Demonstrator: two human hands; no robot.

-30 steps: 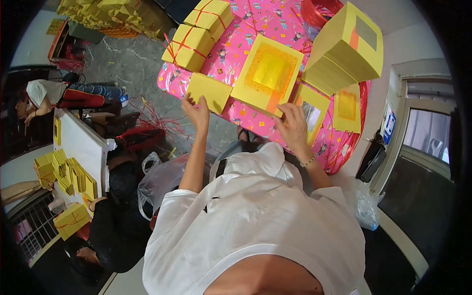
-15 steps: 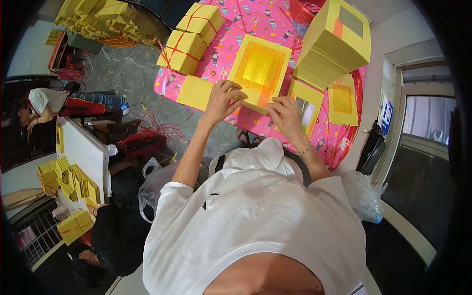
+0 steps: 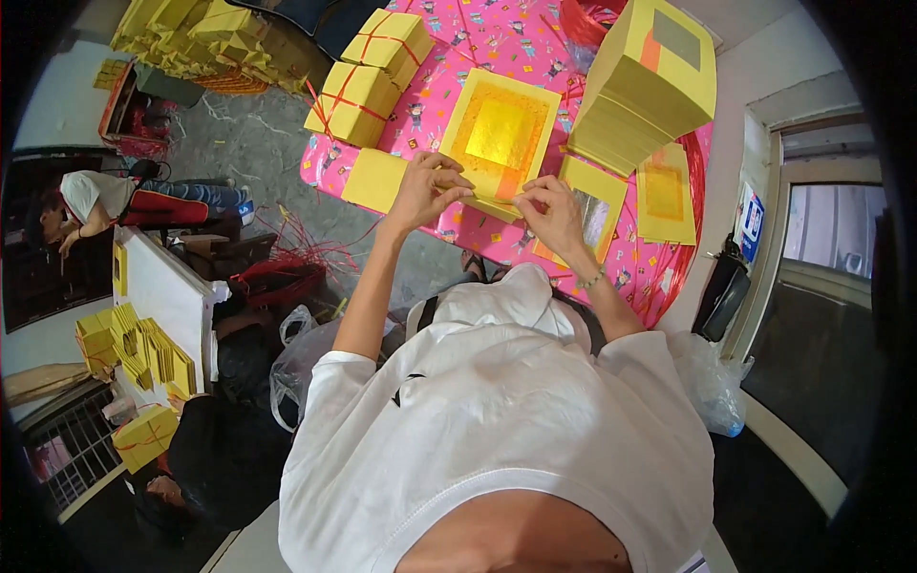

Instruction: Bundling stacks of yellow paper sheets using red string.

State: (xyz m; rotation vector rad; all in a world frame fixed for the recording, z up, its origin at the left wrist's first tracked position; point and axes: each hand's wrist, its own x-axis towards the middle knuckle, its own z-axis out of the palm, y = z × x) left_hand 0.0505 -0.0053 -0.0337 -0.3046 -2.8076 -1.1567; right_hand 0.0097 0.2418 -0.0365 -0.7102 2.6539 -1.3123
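A stack of yellow paper sheets (image 3: 535, 115), its top printed with an orange panel and a shiny gold square, lies on the table in front of me. My left hand (image 3: 432, 194) has curled fingers at the near left corner of the stack, thumb toward the paper's edge. At the near right corner my right hand (image 3: 552, 212) pinches the edge, fingertips pressed together. Left of the stack lies a plain yellow sheet or flat pile (image 3: 371, 180), beside my left hand. Next to my right hand is a yellow sheet with a silver panel (image 3: 594, 215).
A tall yellow paper stack (image 3: 621, 115) stands at the right, near another gold-printed pile (image 3: 664, 196). Yellow bundles tied with red string (image 3: 355, 100) sit at the back left. The tablecloth (image 3: 492, 38) is pink and patterned. Two other people work at the left, near a white table (image 3: 172, 286).
My right hand has moved slightly away from me, and its fingers have closed at the stack's near corner. My left hand has shifted only a little.
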